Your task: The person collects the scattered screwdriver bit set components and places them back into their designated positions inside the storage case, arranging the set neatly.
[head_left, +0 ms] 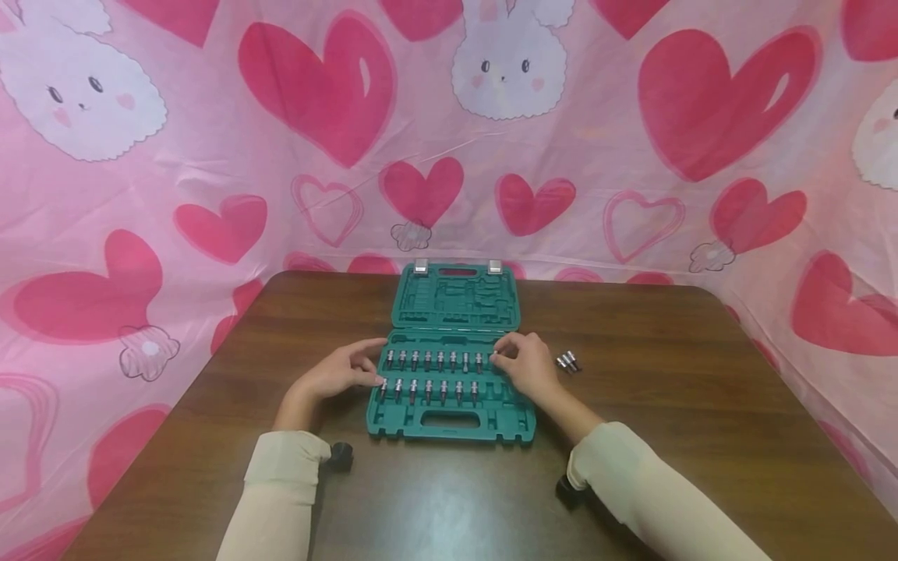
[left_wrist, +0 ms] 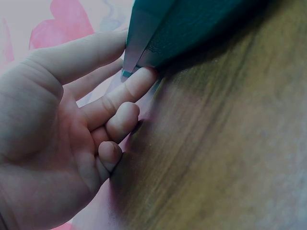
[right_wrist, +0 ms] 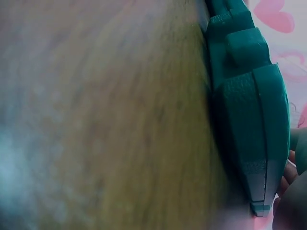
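Note:
A green plastic case [head_left: 452, 435] lies unfolded on the table, two rows of silver bit sockets [head_left: 428, 360] with dark tips standing in its near half. My left hand [head_left: 335, 370] rests against the case's left side; thumb and fingertips touch its edge, and the little finger bends loosely in the left wrist view. Over the right end of the back row, my right hand [head_left: 529, 365] pinches a small bit socket between thumb and index finger, mostly hidden by the fingertips. In the right wrist view only part of that hand shows beyond the case.
A small group of loose bit sockets [head_left: 570, 361] lies on the wooden table [head_left: 645, 366] right of the case. The raised lid [head_left: 456, 300] has moulded recesses and two latches. Behind the table hangs a pink curtain [head_left: 428, 132] with hearts and rabbits.

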`<control>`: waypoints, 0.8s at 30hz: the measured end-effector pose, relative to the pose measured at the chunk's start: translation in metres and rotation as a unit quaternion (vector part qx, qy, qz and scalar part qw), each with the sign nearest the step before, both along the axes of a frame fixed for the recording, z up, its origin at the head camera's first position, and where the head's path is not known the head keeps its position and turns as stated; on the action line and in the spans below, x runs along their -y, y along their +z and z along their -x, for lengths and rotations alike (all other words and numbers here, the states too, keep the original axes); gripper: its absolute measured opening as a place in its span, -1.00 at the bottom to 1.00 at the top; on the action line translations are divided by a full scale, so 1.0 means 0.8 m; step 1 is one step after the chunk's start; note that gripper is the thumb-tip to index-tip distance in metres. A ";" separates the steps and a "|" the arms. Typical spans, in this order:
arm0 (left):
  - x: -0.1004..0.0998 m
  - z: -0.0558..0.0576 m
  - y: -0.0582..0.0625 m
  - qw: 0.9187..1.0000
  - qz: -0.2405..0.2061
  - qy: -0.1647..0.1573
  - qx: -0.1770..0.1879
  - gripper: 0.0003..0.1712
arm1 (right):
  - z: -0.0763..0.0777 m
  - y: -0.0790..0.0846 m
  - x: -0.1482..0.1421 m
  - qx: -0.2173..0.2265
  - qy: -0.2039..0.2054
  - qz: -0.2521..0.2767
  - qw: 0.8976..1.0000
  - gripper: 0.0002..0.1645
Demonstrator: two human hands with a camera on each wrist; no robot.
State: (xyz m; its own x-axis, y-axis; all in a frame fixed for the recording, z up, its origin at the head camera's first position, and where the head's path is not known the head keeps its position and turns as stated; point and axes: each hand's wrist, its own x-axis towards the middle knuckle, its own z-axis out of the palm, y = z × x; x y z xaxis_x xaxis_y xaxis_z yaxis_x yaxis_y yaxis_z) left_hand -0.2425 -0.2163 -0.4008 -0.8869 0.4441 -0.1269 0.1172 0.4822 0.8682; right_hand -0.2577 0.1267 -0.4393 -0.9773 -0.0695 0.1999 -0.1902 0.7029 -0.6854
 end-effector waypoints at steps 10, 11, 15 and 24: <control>0.000 0.000 0.000 1.000 -0.001 -0.003 -0.001 -0.18 | 0.011 -0.004 0.000 -0.006 0.024 -0.040 0.999 -0.92; 0.000 0.000 0.000 1.000 -0.001 -0.004 -0.002 -0.18 | 0.012 -0.004 0.000 -0.005 0.027 -0.041 0.999 -0.93; -0.001 0.000 0.001 1.000 0.004 -0.005 -0.003 -0.18 | 0.016 -0.004 -0.003 0.004 0.034 -0.037 0.999 -0.94; 0.012 0.024 -0.039 1.000 0.011 0.004 -0.013 -0.14 | 0.020 0.000 0.000 0.004 0.039 -0.026 0.999 -0.93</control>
State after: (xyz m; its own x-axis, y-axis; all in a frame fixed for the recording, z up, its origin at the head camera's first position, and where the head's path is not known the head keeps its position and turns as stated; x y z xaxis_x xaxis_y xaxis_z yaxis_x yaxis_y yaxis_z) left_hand -0.2614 -0.2256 -0.4320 -0.8934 0.4348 -0.1128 0.1365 0.5021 0.8540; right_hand -0.2738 0.1268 -0.4392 -0.9702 -0.1559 0.1857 -0.2403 0.7202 -0.6509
